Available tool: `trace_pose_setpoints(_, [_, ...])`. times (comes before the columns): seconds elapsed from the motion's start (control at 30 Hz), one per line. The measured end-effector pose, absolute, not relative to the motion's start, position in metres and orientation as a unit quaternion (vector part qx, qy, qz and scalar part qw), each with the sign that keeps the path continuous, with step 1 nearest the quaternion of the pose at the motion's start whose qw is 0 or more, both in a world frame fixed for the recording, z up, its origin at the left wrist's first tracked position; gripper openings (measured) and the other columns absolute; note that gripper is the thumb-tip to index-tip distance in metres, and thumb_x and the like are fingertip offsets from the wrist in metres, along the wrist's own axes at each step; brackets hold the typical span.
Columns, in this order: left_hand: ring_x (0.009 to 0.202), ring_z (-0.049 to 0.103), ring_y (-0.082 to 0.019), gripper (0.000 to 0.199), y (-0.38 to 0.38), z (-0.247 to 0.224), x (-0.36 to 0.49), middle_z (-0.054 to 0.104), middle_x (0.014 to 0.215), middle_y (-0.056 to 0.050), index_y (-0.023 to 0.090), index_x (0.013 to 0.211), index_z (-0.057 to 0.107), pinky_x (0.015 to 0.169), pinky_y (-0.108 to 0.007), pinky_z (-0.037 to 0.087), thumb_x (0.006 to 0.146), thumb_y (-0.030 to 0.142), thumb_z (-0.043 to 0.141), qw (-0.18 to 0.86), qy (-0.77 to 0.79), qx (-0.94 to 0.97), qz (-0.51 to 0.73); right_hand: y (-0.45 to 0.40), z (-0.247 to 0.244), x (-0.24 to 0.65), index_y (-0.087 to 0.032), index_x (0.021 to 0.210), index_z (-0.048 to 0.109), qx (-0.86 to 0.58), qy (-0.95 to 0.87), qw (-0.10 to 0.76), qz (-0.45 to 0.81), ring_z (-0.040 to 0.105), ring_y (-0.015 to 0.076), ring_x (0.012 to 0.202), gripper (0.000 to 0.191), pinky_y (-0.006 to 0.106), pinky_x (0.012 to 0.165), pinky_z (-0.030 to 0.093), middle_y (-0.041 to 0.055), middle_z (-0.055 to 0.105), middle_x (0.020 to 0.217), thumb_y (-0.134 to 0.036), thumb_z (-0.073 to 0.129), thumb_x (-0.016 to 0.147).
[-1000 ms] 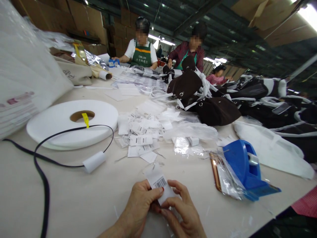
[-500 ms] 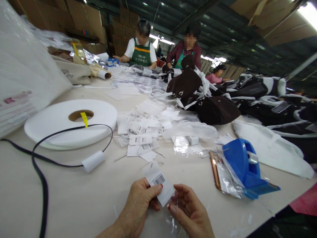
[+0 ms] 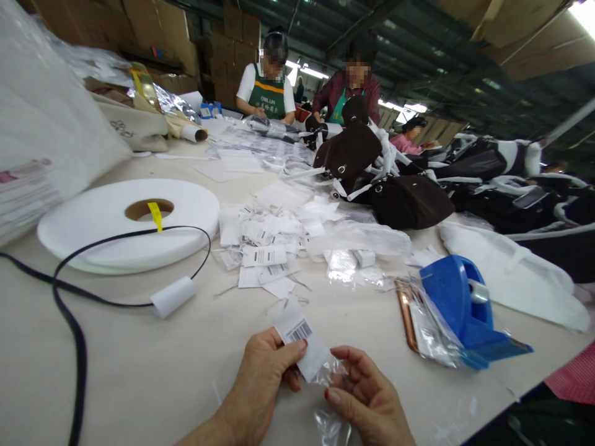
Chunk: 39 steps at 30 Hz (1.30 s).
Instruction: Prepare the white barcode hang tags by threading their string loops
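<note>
So I had the white barcode tag (image 3: 303, 342) just above the near part of the tabletop (image 3: 139, 384), barcode facing up and the whole thing tilted, with its lower end toward the right hand (image 3: 367, 396). The left hand (image 3: 260, 378) was pinching it, thumb flat on top and the other fingers tucked underneath. The right hand was loosely curled, thumb and index tips apart, right up against some crinkly clear plastic (image 3: 332, 427) that hung below the tag; couldn't tell you whether its fingers were really gripping that. Just past the tag sat a messy pile of white tags (image 3: 267, 254), some with strings. Off to the left was a big white roll (image 3: 93, 226) lying flat, a black cord (image 3: 77, 328) looping over it and through a small white cylinder (image 3: 173, 297). On the right I had a blue tape dispenser (image 3: 453, 297) next to a copper-edged flat thing (image 3: 406, 316) partly under clear packets (image 3: 437, 334). Further back was a heap of dark brown bags (image 3: 351, 152) with white-wrapped straps, and behind all that two people in green aprons (image 3: 267, 98) were at the far side.
</note>
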State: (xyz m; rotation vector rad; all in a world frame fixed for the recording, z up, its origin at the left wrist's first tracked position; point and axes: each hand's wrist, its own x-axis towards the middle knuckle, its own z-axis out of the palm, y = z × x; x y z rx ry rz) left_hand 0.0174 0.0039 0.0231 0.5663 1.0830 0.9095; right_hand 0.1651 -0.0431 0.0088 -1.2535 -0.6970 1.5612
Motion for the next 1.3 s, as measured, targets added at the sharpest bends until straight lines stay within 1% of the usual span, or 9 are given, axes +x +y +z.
trace_pose_setpoints(0.23, [0.04, 0.042, -0.007, 0.018, 0.004, 0.024, 0.017, 0.062, 0.05, -0.002, 0.01, 0.06, 0.063, 0.041, -0.019, 0.031, 0.061, 0.028, 0.064, 0.722, 0.499, 0.266, 0.398, -0.045, 0.01, 0.16, -0.024, 0.104, 0.058, -0.522, -0.343, 0.527, 0.577, 0.058, 0.0133, 0.069, 0.046, 0.025, 0.064, 0.045, 0.0, 0.064, 0.079, -0.031, 0.076, 0.063])
trace_pose_setpoints(0.47, [0.042, 0.042, -0.007, 0.019, 0.004, 0.026, 0.017, 0.061, 0.052, -0.001, 0.01, 0.063, 0.063, 0.045, -0.02, 0.031, 0.061, 0.029, 0.064, 0.721, 0.502, 0.273, 0.392, -0.036, 0.014, 0.157, -0.024, 0.087, 0.064, -0.54, -0.557, 0.488, 0.401, 0.056, 0.0137, 0.068, 0.013, 0.025, 0.065, 0.046, 0.0027, 0.057, 0.089, -0.027, 0.063, 0.075])
trace_pose_setpoints(0.53, [0.042, 0.042, -0.007, 0.018, 0.004, 0.026, 0.016, 0.061, 0.051, -0.001, 0.01, 0.063, 0.062, 0.045, -0.02, 0.031, 0.061, 0.028, 0.063, 0.724, 0.499, 0.272, 0.392, -0.033, 0.016, 0.158, -0.024, 0.08, 0.065, -0.539, -0.591, 0.461, 0.383, 0.057, 0.0148, 0.073, 0.005, 0.024, 0.068, 0.046, 0.0026, 0.056, 0.086, -0.024, 0.061, 0.077])
trace_pose_setpoints(0.67, [0.041, 0.041, -0.007, 0.017, 0.004, 0.024, 0.017, 0.059, 0.05, -0.001, 0.01, 0.061, 0.062, 0.043, -0.02, 0.03, 0.062, 0.027, 0.063, 0.722, 0.5, 0.272, 0.393, -0.031, 0.014, 0.16, -0.022, 0.073, 0.064, -0.547, -0.619, 0.42, 0.376, 0.056, 0.0156, 0.077, 0.008, 0.024, 0.072, 0.044, 0.002, 0.055, 0.08, -0.022, 0.058, 0.079])
trace_pose_setpoints(0.9, [0.041, 0.042, -0.007, 0.016, 0.006, 0.024, 0.018, 0.061, 0.051, -0.002, 0.01, 0.063, 0.062, 0.043, -0.02, 0.031, 0.064, 0.026, 0.062, 0.726, 0.496, 0.266, 0.394, -0.033, 0.014, 0.16, -0.022, 0.076, 0.063, -0.528, -0.635, 0.428, 0.367, 0.056, 0.0161, 0.078, 0.014, 0.024, 0.07, 0.046, 0.003, 0.054, 0.082, -0.03, 0.054, 0.082])
trace_pose_setpoints(0.97, [0.042, 0.043, -0.008, 0.016, 0.006, 0.023, 0.017, 0.062, 0.051, -0.002, 0.01, 0.064, 0.062, 0.043, -0.02, 0.032, 0.064, 0.027, 0.062, 0.728, 0.493, 0.27, 0.394, -0.034, 0.013, 0.16, -0.024, 0.086, 0.064, -0.524, -0.632, 0.439, 0.365, 0.056, 0.0171, 0.082, 0.01, 0.024, 0.07, 0.047, 0.004, 0.055, 0.088, -0.029, 0.057, 0.081])
trace_pose_setpoints(1.03, [0.041, 0.043, -0.008, 0.016, 0.006, 0.022, 0.017, 0.061, 0.051, -0.001, 0.011, 0.065, 0.062, 0.043, -0.02, 0.032, 0.065, 0.026, 0.062, 0.728, 0.49, 0.276, 0.392, -0.035, 0.012, 0.158, -0.027, 0.095, 0.065, -0.529, -0.635, 0.444, 0.346, 0.055, 0.0189, 0.09, 0.018, 0.026, 0.074, 0.047, 0.0051, 0.054, 0.1, -0.027, 0.061, 0.078])
trace_pose_setpoints(1.17, [0.041, 0.041, -0.007, 0.015, 0.004, 0.022, 0.017, 0.058, 0.05, 0.0, 0.011, 0.065, 0.062, 0.043, -0.02, 0.031, 0.066, 0.026, 0.062, 0.734, 0.484, 0.277, 0.388, -0.036, 0.011, 0.155, -0.029, 0.092, 0.067, -0.538, -0.667, 0.42, 0.299, 0.051, 0.022, 0.1, 0.02, 0.03, 0.084, 0.044, 0.0056, 0.048, 0.117, -0.019, 0.063, 0.075])
trace_pose_setpoints(1.3, [0.042, 0.04, -0.007, 0.015, 0.003, 0.024, 0.017, 0.058, 0.051, 0.0, 0.011, 0.068, 0.063, 0.042, -0.019, 0.031, 0.065, 0.025, 0.061, 0.733, 0.487, 0.273, 0.389, -0.034, 0.012, 0.15, -0.027, 0.093, 0.066, -0.525, -0.687, 0.403, 0.299, 0.049, 0.0231, 0.106, 0.02, 0.033, 0.088, 0.043, 0.0068, 0.048, 0.118, -0.018, 0.056, 0.078])
